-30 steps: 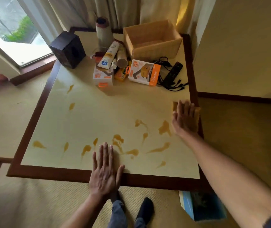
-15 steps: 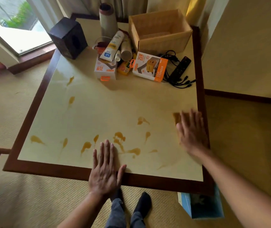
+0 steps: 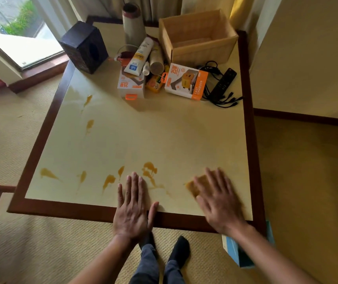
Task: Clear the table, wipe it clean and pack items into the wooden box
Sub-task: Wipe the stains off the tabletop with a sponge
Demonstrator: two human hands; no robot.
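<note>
My right hand (image 3: 218,198) presses a sponge (image 3: 196,186) flat at the desk (image 3: 164,136)'s 5 o'clock; my left hand (image 3: 133,203) rests open at 6. Orange stains (image 3: 149,171) remain leftward. The wooden box (image 3: 197,36) at 1 o'clock sits empty, clutter (image 3: 159,72) beside it unpacked.

Cream tabletop (image 3: 143,140), dark wood border, orange stains (image 3: 149,171) near front; wooden box (image 3: 203,52), charger boxes (image 3: 186,82), black cables (image 3: 223,97), speaker (image 3: 84,48) at back.
</note>
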